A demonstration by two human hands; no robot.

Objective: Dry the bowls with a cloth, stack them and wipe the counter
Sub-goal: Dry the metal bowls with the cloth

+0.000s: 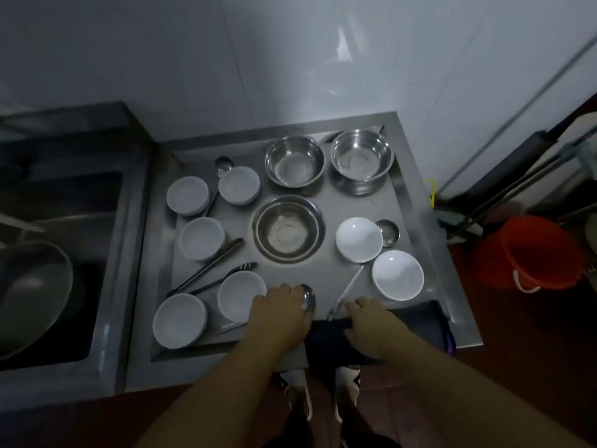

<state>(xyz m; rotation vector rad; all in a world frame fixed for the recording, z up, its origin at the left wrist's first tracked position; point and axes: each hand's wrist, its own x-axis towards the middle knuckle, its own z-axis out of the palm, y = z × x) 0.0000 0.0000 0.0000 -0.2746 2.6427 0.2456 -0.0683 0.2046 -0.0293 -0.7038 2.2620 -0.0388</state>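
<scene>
- A grey metal counter (429,240) with a raised rim is seen from above, and many bowls are set on it.
- Three shiny round steel bowls are seen: one at the back middle (294,161), one at the back right (361,161) and one in the middle (287,228).
- Five white round bowls are placed on the left side: two at the back (187,195) (239,185), one in the middle (201,238) and two at the front (179,320) (240,295).
- Two more white bowls (359,239) (397,274) are placed on the right, just beside each other.
- A dark blue cloth (416,324) is laid flat on the front right part of the counter.
- The right hand (371,331) is laid flat on the cloth, with the fingers pressed together; nothing is pinched.
- The left hand (279,315) is rested palm down at the front edge, fingers close together, with the fingertips touching a shiny steel spoon (308,297).
- Long dark metal tongs (213,266) are laid between the left white bowls.
- A small steel ladle (387,232) is seen just beside the right white bowls.
- A dark sink (58,253) is seen at the left, and a red plastic bucket (526,253) is on the floor at the right.
</scene>
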